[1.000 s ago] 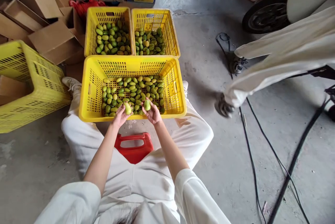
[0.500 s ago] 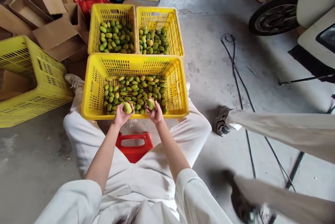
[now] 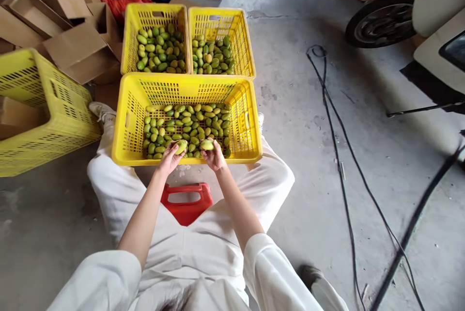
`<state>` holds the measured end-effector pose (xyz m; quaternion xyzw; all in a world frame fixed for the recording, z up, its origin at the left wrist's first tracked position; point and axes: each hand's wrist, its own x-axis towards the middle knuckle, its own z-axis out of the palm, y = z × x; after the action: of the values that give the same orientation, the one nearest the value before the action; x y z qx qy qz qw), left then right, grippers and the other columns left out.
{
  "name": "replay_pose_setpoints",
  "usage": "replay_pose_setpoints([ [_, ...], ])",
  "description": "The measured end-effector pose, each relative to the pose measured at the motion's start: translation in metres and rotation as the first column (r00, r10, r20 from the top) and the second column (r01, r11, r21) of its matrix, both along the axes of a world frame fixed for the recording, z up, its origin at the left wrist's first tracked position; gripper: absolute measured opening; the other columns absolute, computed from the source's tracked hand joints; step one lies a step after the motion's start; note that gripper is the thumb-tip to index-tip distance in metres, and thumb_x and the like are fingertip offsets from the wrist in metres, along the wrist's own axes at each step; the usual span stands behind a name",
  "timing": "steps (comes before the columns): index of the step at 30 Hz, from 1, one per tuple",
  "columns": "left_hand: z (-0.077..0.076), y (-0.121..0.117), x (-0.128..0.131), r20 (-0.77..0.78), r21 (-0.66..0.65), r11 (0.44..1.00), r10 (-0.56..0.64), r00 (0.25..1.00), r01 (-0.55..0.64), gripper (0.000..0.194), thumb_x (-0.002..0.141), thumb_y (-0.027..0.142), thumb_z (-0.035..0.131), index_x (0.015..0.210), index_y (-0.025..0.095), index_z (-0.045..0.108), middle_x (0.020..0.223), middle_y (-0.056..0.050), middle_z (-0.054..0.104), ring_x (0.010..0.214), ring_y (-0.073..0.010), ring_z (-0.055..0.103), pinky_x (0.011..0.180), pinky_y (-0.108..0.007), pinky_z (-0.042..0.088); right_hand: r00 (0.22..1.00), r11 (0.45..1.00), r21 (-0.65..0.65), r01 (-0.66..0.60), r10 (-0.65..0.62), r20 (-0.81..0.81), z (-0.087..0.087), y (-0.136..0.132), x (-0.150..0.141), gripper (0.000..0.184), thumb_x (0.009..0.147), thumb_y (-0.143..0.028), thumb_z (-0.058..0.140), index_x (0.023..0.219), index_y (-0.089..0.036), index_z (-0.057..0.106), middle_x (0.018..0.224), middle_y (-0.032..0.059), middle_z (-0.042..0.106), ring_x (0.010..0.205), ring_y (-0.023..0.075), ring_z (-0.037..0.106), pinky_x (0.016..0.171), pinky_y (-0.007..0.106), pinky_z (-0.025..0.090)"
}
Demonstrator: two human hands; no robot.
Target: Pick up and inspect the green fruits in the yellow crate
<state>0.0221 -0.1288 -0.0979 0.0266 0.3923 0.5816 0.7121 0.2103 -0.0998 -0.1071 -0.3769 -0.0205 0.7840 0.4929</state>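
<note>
My left hand [image 3: 169, 158] is closed around a green mango [image 3: 180, 147], held above the near rim of the large yellow crate [image 3: 119, 129]. In my right hand [image 3: 215, 157] is another mango [image 3: 207, 145], pale green on top, gripped with the fingers around its right end. The two fruits are apart, side by side. Below and beyond them, many small green and yellowish mangoes [image 3: 187, 121] lie loose over the crate's slotted bottom. The crate sits between my knees.
Two smaller yellow crates of mangoes, a left one [image 3: 129, 44] and a right one [image 3: 247, 49], adjoin the far side. Another yellow crate [image 3: 69, 112] and cardboard boxes [image 3: 76, 49] stand left. A red stool [image 3: 187, 214] is beneath me. Black cables [image 3: 337, 112] and a scooter wheel [image 3: 381, 18] are right.
Both mangoes have been turned in my hands, now lying more sideways. At the right, a person's legs have moved back, leaving only a shoe and lower leg at the bottom edge.
</note>
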Motion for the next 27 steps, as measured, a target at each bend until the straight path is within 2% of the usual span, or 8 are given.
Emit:
replay_pose_setpoints([
  [5, -0.005, -0.002, -0.002, 0.016, 0.019, 1.000, 0.023, 1.000, -0.024, 0.026, 0.072, 0.015, 0.089, 0.091, 0.017, 0.071, 0.085, -0.003, 0.074, 0.074, -0.0119, 0.067, 0.060, -0.020, 0.050, 0.996, 0.997, 0.052, 0.064, -0.060, -0.073, 0.005, 0.002, 0.001, 0.036, 0.095, -0.052, 0.061, 0.075, -0.025, 0.051, 0.058, -0.0046, 0.047, 0.058, 0.0124, 0.050, 0.053, 0.021, 0.049],
  [9, -0.007, -0.001, -0.001, 0.006, -0.113, 0.990, 0.084, 0.996, -0.082, 0.020, 0.080, 0.022, 0.085, 0.088, 0.017, 0.068, 0.089, -0.004, 0.073, 0.081, -0.0132, 0.068, 0.065, -0.021, 0.051, 0.998, 0.999, 0.018, 0.029, -0.028, -0.056, 0.006, 0.001, 0.004, 0.023, 0.092, -0.036, 0.064, 0.077, -0.024, 0.053, 0.072, -0.0024, 0.060, 0.059, 0.0101, 0.053, 0.053, 0.020, 0.052],
  [12, -0.001, 0.002, 0.000, 0.073, -0.121, 0.991, 0.069, 0.995, -0.060, 0.021, 0.092, 0.038, 0.073, 0.091, 0.017, 0.067, 0.080, -0.003, 0.065, 0.073, -0.0119, 0.063, 0.062, -0.022, 0.049, 0.995, 0.999, 0.037, -0.037, 0.040, -0.087, 0.003, 0.000, 0.008, 0.013, 0.090, -0.027, 0.068, 0.086, -0.024, 0.057, 0.071, -0.0054, 0.060, 0.047, 0.0060, 0.042, 0.037, 0.013, 0.035],
  [15, 0.007, 0.004, 0.000, 0.155, -0.088, 0.996, 0.047, 0.987, -0.034, 0.030, 0.097, 0.046, 0.062, 0.087, 0.018, 0.065, 0.074, -0.001, 0.057, 0.066, -0.0113, 0.056, 0.056, -0.021, 0.047, 0.989, 0.994, 0.071, -0.080, 0.088, -0.118, 0.003, -0.002, 0.012, 0.019, 0.092, -0.036, 0.069, 0.085, -0.024, 0.057, 0.062, -0.0077, 0.051, 0.042, 0.0049, 0.035, 0.032, 0.012, 0.026],
  [18, 0.013, 0.003, -0.002, 0.146, -0.143, 0.990, 0.010, 0.989, 0.011, 0.031, 0.096, 0.046, 0.059, 0.086, 0.018, 0.063, 0.078, -0.004, 0.057, 0.068, -0.0129, 0.056, 0.053, -0.021, 0.044, 0.989, 0.996, 0.067, -0.051, 0.059, -0.137, 0.006, -0.003, 0.013, 0.024, 0.094, -0.048, 0.062, 0.094, -0.024, 0.062, 0.074, -0.0029, 0.062, 0.055, 0.0090, 0.053, 0.043, 0.017, 0.045],
  [21, 0.017, 0.001, -0.005, 0.132, -0.137, 0.991, 0.016, 0.991, 0.003, 0.027, 0.095, 0.043, 0.056, 0.090, 0.018, 0.065, 0.081, -0.005, 0.057, 0.067, -0.0138, 0.054, 0.051, -0.023, 0.042, 0.987, 0.995, 0.064, -0.073, 0.082, -0.137, 0.009, -0.003, 0.011, 0.031, 0.090, -0.042, 0.058, 0.115, -0.027, 0.066, 0.098, 0.0034, 0.073, 0.085, 0.0187, 0.069, 0.070, 0.034, 0.062],
  [24, 0.017, -0.002, -0.007, 0.160, -0.089, 0.994, 0.078, 0.984, -0.064, 0.025, 0.091, 0.036, 0.054, 0.103, 0.019, 0.068, 0.082, -0.006, 0.059, 0.066, -0.0146, 0.054, 0.051, -0.024, 0.043, 0.990, 0.993, 0.067, -0.094, 0.100, -0.099, 0.009, -0.001, 0.007, 0.042, 0.085, -0.027, 0.059, 0.127, -0.029, 0.064, 0.109, 0.0038, 0.075, 0.100, 0.0223, 0.071, 0.086, 0.044, 0.062],
  [27, 0.014, -0.002, -0.006, 0.139, -0.090, 0.994, 0.073, 0.988, -0.061, 0.032, 0.090, 0.027, 0.055, 0.118, 0.020, 0.068, 0.090, -0.008, 0.065, 0.072, -0.0153, 0.060, 0.055, -0.024, 0.046, 0.996, 0.997, 0.041, -0.061, 0.063, -0.056, 0.006, 0.000, 0.005, 0.041, 0.085, -0.022, 0.062, 0.125, -0.031, 0.064, 0.106, 0.0011, 0.074, 0.098, 0.0191, 0.070, 0.084, 0.036, 0.062],
])
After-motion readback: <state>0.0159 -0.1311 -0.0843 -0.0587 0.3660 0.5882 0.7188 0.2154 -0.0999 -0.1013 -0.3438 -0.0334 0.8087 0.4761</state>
